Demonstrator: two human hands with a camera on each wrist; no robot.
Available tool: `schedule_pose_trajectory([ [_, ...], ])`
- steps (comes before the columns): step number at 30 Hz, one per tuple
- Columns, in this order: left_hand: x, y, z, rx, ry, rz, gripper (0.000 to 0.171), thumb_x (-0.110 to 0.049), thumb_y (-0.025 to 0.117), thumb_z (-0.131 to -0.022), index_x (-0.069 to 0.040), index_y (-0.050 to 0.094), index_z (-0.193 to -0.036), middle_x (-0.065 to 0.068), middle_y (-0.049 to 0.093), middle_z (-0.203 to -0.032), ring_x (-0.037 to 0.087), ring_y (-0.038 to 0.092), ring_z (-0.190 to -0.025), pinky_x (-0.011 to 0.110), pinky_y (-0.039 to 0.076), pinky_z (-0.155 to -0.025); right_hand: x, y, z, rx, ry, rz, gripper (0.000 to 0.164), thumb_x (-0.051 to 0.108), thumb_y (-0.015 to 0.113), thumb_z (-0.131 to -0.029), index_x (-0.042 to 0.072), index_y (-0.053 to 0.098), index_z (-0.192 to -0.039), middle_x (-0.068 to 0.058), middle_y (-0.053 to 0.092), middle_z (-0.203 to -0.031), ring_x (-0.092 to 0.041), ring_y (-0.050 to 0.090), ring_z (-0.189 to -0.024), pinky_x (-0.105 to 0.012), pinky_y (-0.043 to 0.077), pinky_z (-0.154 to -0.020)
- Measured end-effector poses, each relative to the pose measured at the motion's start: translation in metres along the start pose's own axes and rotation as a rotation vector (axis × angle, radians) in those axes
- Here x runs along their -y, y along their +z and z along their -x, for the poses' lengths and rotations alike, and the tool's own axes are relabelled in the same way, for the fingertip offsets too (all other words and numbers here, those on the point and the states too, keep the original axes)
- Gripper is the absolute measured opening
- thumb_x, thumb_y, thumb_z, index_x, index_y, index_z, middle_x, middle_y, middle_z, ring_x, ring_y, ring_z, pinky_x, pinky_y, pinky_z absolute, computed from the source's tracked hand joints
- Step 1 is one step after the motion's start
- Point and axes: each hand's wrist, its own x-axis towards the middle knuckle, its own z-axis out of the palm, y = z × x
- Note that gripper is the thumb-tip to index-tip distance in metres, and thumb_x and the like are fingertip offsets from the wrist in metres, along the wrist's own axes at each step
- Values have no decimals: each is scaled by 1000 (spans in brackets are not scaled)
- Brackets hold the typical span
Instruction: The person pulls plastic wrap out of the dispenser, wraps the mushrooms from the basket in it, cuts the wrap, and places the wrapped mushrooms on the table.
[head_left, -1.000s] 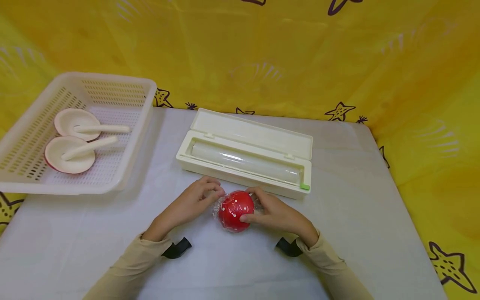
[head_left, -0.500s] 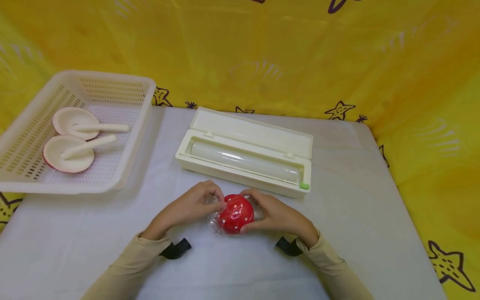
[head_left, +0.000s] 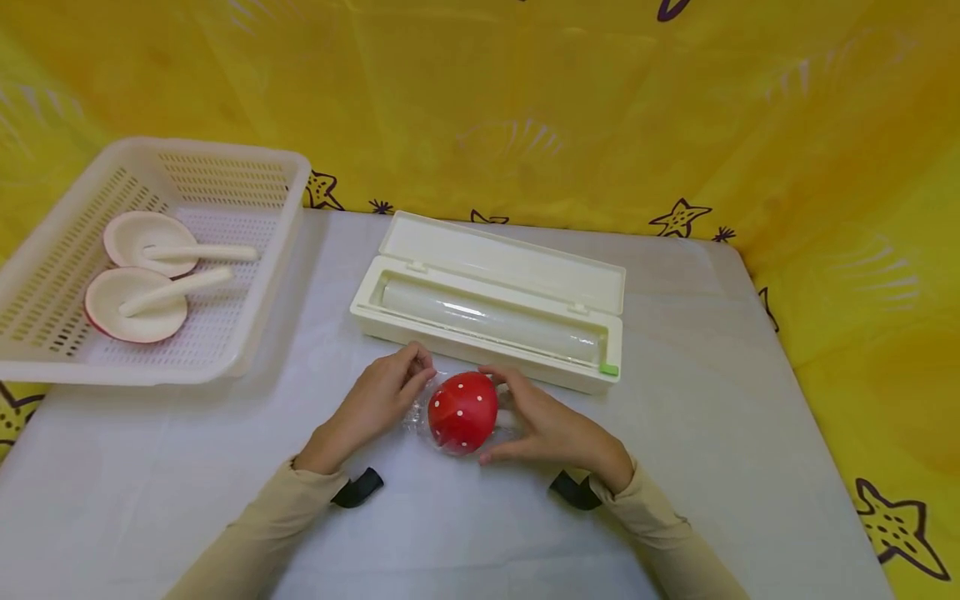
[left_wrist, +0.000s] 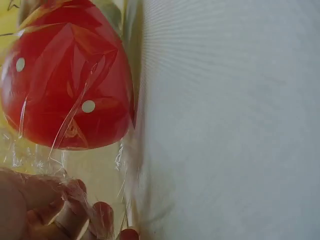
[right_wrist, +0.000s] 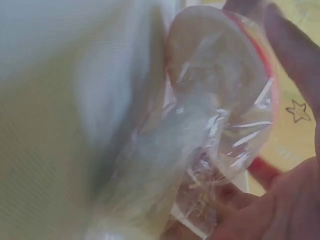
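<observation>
A soup spoon (head_left: 462,412) with a red, white-dotted back is wrapped in clear cling film (head_left: 415,414). Its pale inner bowl (right_wrist: 210,55) and handle (right_wrist: 160,155) show through the film in the right wrist view. My right hand (head_left: 551,423) holds the spoon from the handle side, thumb and forefinger spread at the edge of the bowl. On the other side, my left hand (head_left: 378,396) pinches loose film beside the bowl. The left fingers (left_wrist: 75,200) lie under the crinkled film in the left wrist view.
Just behind the hands, an off-white dispenser (head_left: 480,354) stands with its lid (head_left: 502,262) up and a film roll (head_left: 487,318) inside. At left, a white plastic basket (head_left: 273,275) holds two more spoons (head_left: 138,321). A yellow patterned cloth (head_left: 510,108) hangs behind the table.
The spoon has tilted and shifted a little left and away, its dotted back now turned more toward the left. My left hand has drawn back from the bowl onto the film at its side.
</observation>
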Motion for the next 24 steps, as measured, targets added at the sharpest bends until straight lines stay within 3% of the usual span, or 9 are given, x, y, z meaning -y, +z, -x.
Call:
schedule_pose_trajectory([
  [5,-13,-11,7,-10,-29,-151,16,-13,61,-96,-8,64,-112,9,63,-101,23,57,-95,37,51,-78,-4,4,-2,-50,-60,14,84,17,85,-78,10,36,-145,-5,48,-142,-21,54,-127,-32,54,-98],
  [7,-24,-17,12,41,-51,-153,23,-16,62,-96,-7,62,-117,8,62,-97,22,57,-90,35,51,-73,-5,4,-3,-75,-48,37,79,15,83,-80,9,38,-144,-6,52,-140,-22,57,-125,-32,55,-97],
  [10,-35,-22,16,198,-87,-26,32,-24,62,-97,-7,56,-123,2,64,-88,15,58,-79,30,50,-66,-6,4,-4,-101,-46,63,75,13,82,-81,7,40,-142,-8,55,-138,-24,60,-121,-34,55,-96],
  [13,-34,-20,15,346,-133,87,42,-33,62,-97,-7,50,-128,1,64,-83,13,57,-72,28,49,-63,-6,5,-6,-111,-53,79,74,10,81,-81,4,40,-141,-10,56,-137,-24,60,-121,-35,55,-96],
  [18,-20,-15,11,420,-206,173,61,-40,70,-90,-6,44,-133,5,61,-89,17,57,-77,31,49,-67,-5,8,-8,-109,-97,79,70,2,77,-83,1,37,-141,-14,55,-137,-27,61,-122,-35,54,-97],
  [24,-10,-13,11,477,-209,364,64,-38,69,-92,-8,38,-139,11,59,-122,23,59,-108,36,52,-86,-2,12,-6,-142,-153,46,67,-4,72,-85,1,36,-141,-14,54,-139,-25,61,-119,-34,54,-97],
])
